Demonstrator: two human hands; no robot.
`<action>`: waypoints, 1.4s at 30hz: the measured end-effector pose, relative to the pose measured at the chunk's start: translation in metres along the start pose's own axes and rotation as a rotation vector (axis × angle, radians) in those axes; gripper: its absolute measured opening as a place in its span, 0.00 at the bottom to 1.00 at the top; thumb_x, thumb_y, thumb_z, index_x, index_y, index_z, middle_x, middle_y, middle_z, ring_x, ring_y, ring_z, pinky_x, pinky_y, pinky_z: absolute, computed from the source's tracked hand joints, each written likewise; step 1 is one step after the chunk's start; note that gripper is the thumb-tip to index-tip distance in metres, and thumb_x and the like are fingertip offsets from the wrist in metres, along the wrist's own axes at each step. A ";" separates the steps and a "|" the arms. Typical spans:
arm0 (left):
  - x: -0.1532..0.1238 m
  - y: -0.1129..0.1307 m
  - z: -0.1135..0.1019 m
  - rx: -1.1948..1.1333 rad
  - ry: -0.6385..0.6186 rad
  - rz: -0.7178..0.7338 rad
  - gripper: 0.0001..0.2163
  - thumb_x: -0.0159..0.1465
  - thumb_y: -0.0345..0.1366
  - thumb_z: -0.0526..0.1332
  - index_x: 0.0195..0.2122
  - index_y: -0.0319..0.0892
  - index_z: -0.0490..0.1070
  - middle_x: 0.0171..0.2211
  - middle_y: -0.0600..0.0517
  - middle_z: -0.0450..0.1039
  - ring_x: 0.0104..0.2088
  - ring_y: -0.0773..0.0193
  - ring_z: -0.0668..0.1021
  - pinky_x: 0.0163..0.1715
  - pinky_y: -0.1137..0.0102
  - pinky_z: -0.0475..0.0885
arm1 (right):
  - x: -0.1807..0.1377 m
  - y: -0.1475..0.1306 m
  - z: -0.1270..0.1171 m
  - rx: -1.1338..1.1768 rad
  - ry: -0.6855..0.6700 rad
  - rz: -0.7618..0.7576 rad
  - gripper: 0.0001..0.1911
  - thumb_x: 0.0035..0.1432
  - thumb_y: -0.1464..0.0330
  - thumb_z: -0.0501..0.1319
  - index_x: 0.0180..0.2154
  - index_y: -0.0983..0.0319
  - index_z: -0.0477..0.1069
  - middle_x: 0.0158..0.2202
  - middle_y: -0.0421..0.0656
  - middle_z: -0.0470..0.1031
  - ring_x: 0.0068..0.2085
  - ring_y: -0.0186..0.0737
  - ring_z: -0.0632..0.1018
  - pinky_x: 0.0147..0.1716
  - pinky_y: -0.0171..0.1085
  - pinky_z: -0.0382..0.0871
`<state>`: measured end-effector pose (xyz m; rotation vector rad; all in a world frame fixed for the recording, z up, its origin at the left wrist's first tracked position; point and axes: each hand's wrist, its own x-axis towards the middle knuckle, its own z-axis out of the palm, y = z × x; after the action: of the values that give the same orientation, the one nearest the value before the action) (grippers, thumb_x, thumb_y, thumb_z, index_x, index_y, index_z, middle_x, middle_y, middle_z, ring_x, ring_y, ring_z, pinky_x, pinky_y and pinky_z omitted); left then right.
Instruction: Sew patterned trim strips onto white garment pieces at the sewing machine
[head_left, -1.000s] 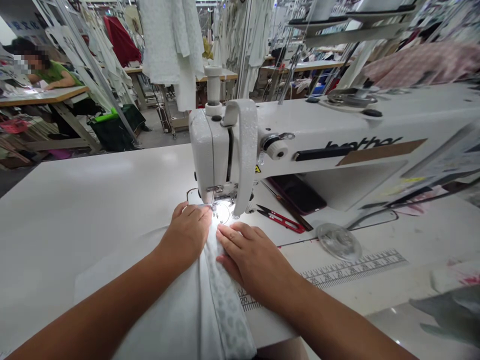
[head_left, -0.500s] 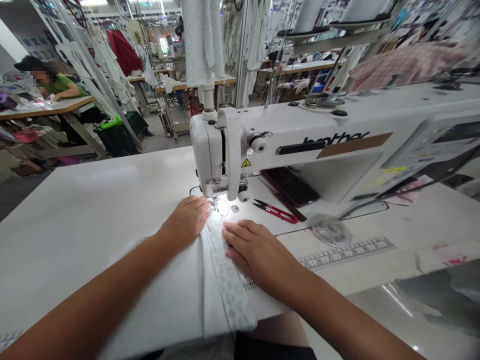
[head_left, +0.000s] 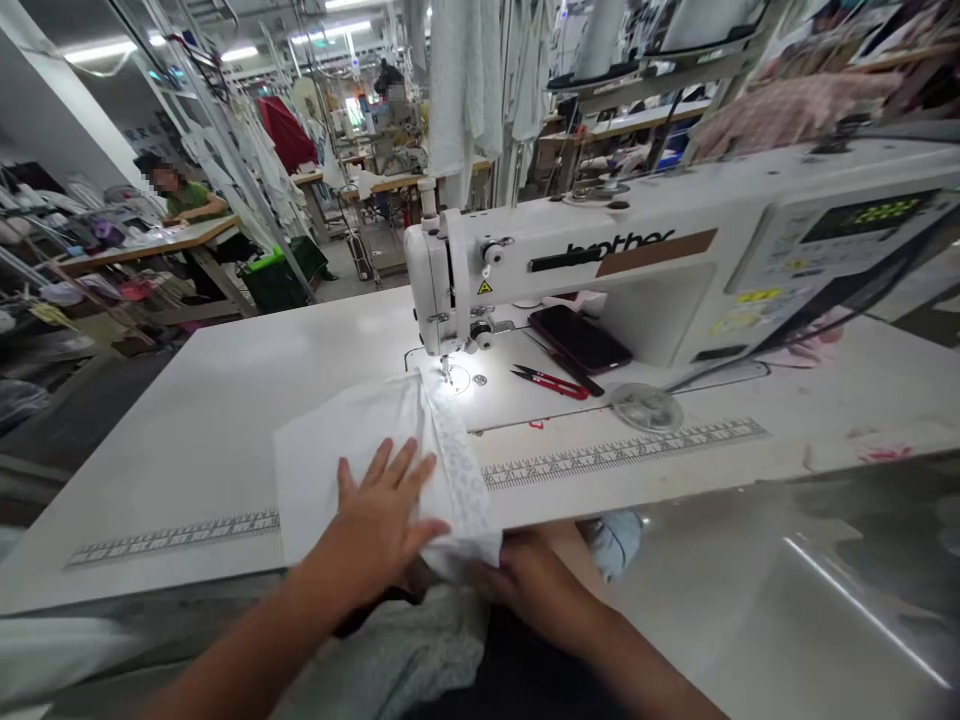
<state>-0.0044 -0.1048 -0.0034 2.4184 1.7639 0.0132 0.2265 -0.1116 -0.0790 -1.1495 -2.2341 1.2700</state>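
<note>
A piece of white fabric point(head_left: 337, 430) with a pale spotted strip point(head_left: 463, 470) along its right side lies under the presser foot point(head_left: 446, 370) of a white sewing machine point(head_left: 570, 240). My left hand point(head_left: 382, 505) rests on the fabric, palm down, fingers spread. At the table's front edge, my right hand point(head_left: 536, 580) grips the strip's near corner; its fingertips are partly hidden and in shadow. Below the edge, greyish-green cloth point(head_left: 405, 650) lies across my lap.
Red-handled thread snips point(head_left: 551, 382), a dark phone point(head_left: 581, 338) and a clear round dish point(head_left: 646, 408) lie right of the needle. A measuring tape strip point(head_left: 622, 452) runs along the tabletop point(head_left: 225, 400). Another person point(head_left: 180, 195) sits at a table further back, left.
My left hand has moved from beside the needle back toward me and spread flat. My right hand has dropped from the strip's side to its near end. The view has shifted.
</note>
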 end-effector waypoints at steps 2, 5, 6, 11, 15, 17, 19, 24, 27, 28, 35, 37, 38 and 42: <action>0.006 -0.033 -0.009 -0.008 -0.027 -0.022 0.26 0.69 0.51 0.48 0.67 0.53 0.49 0.69 0.48 0.45 0.68 0.44 0.50 0.58 0.31 0.43 | -0.014 -0.025 0.007 0.010 -0.082 -0.035 0.11 0.60 0.69 0.55 0.32 0.62 0.75 0.34 0.44 0.78 0.37 0.43 0.77 0.39 0.36 0.68; 0.005 -0.079 -0.025 0.017 0.045 -0.166 0.22 0.69 0.46 0.49 0.63 0.51 0.58 0.68 0.47 0.49 0.67 0.43 0.51 0.59 0.35 0.44 | -0.046 -0.066 0.011 0.073 -0.230 -0.087 0.08 0.57 0.70 0.57 0.27 0.61 0.71 0.27 0.37 0.74 0.28 0.34 0.74 0.28 0.29 0.63; 0.000 -0.083 -0.028 0.032 0.110 -0.212 0.20 0.68 0.44 0.51 0.60 0.48 0.64 0.67 0.45 0.53 0.67 0.42 0.53 0.59 0.36 0.45 | -0.054 -0.078 0.012 0.106 -0.276 -0.090 0.06 0.57 0.70 0.58 0.27 0.61 0.70 0.27 0.37 0.73 0.29 0.34 0.73 0.27 0.28 0.62; -0.049 -0.017 -0.026 -0.461 0.203 -0.231 0.15 0.66 0.44 0.53 0.37 0.40 0.75 0.38 0.46 0.77 0.41 0.57 0.77 0.44 0.64 0.69 | -0.061 -0.107 0.021 0.208 -0.314 -0.179 0.03 0.54 0.68 0.59 0.31 0.61 0.69 0.31 0.39 0.72 0.32 0.36 0.73 0.28 0.29 0.62; -0.086 0.040 -0.016 -1.173 -0.176 -0.350 0.20 0.62 0.52 0.57 0.27 0.39 0.70 0.21 0.55 0.66 0.20 0.70 0.65 0.20 0.75 0.59 | -0.051 -0.116 0.035 0.157 -0.255 -0.287 0.06 0.53 0.72 0.60 0.35 0.62 0.71 0.35 0.40 0.75 0.34 0.37 0.75 0.33 0.31 0.65; -0.093 0.048 -0.019 -1.433 -0.093 -0.440 0.18 0.57 0.51 0.64 0.26 0.39 0.68 0.20 0.57 0.64 0.21 0.72 0.64 0.21 0.76 0.58 | -0.048 -0.122 0.042 0.018 -0.154 -0.295 0.04 0.53 0.72 0.60 0.34 0.62 0.71 0.36 0.42 0.76 0.37 0.40 0.75 0.37 0.35 0.66; -0.096 0.047 -0.023 -1.603 0.065 -0.515 0.18 0.54 0.49 0.68 0.27 0.39 0.67 0.22 0.58 0.65 0.23 0.72 0.65 0.24 0.77 0.61 | -0.045 -0.128 0.051 -0.133 -0.080 -0.329 0.02 0.54 0.72 0.61 0.32 0.63 0.71 0.36 0.44 0.76 0.41 0.44 0.74 0.41 0.39 0.66; -0.100 0.047 -0.010 -1.706 0.229 -0.600 0.17 0.54 0.48 0.68 0.33 0.39 0.69 0.24 0.57 0.68 0.24 0.72 0.67 0.24 0.77 0.61 | -0.047 -0.132 0.063 -0.173 -0.285 -0.511 0.09 0.61 0.64 0.61 0.38 0.63 0.72 0.40 0.44 0.75 0.40 0.41 0.75 0.41 0.41 0.71; -0.106 0.051 0.007 -1.670 0.203 -0.606 0.19 0.54 0.46 0.69 0.39 0.39 0.68 0.31 0.53 0.73 0.29 0.68 0.72 0.30 0.74 0.66 | -0.051 -0.123 0.051 -0.150 -0.328 -0.532 0.12 0.65 0.61 0.57 0.41 0.63 0.72 0.40 0.42 0.75 0.37 0.38 0.77 0.37 0.40 0.72; -0.108 0.052 0.012 -1.650 0.201 -0.597 0.20 0.53 0.45 0.70 0.40 0.39 0.68 0.33 0.52 0.74 0.31 0.67 0.73 0.32 0.73 0.67 | -0.050 -0.119 0.043 -0.149 -0.327 -0.520 0.12 0.66 0.62 0.56 0.39 0.63 0.73 0.37 0.41 0.75 0.36 0.37 0.77 0.36 0.39 0.72; -0.122 0.059 0.030 -1.633 0.160 -0.481 0.20 0.55 0.35 0.69 0.46 0.38 0.64 0.36 0.50 0.75 0.33 0.67 0.74 0.35 0.71 0.67 | -0.025 -0.105 -0.001 -0.246 0.042 -0.511 0.12 0.63 0.75 0.55 0.38 0.60 0.77 0.39 0.44 0.77 0.42 0.42 0.73 0.38 0.38 0.68; -0.124 0.060 0.032 -1.657 0.149 -0.506 0.22 0.55 0.34 0.69 0.47 0.38 0.63 0.34 0.51 0.75 0.31 0.68 0.74 0.34 0.72 0.67 | -0.019 -0.106 -0.001 -0.292 -0.022 -0.621 0.12 0.63 0.77 0.55 0.35 0.61 0.77 0.38 0.44 0.77 0.41 0.41 0.72 0.37 0.38 0.67; -0.125 0.060 0.033 -1.670 0.139 -0.520 0.22 0.54 0.33 0.69 0.48 0.38 0.62 0.34 0.51 0.75 0.31 0.68 0.74 0.33 0.72 0.67 | -0.017 -0.106 0.000 -0.320 -0.063 -0.657 0.12 0.62 0.77 0.55 0.35 0.61 0.77 0.37 0.44 0.76 0.40 0.41 0.72 0.37 0.38 0.66; -0.127 0.058 0.033 -1.767 0.079 -0.526 0.25 0.54 0.31 0.70 0.49 0.38 0.61 0.35 0.50 0.75 0.32 0.68 0.75 0.34 0.72 0.67 | -0.016 -0.110 -0.001 -0.429 -0.169 -0.741 0.11 0.63 0.76 0.55 0.35 0.61 0.75 0.33 0.43 0.75 0.40 0.41 0.72 0.39 0.40 0.65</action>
<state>0.0147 -0.2463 -0.0184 0.6751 1.2242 1.0533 0.1834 -0.1539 0.0137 -0.2335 -2.7437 0.6159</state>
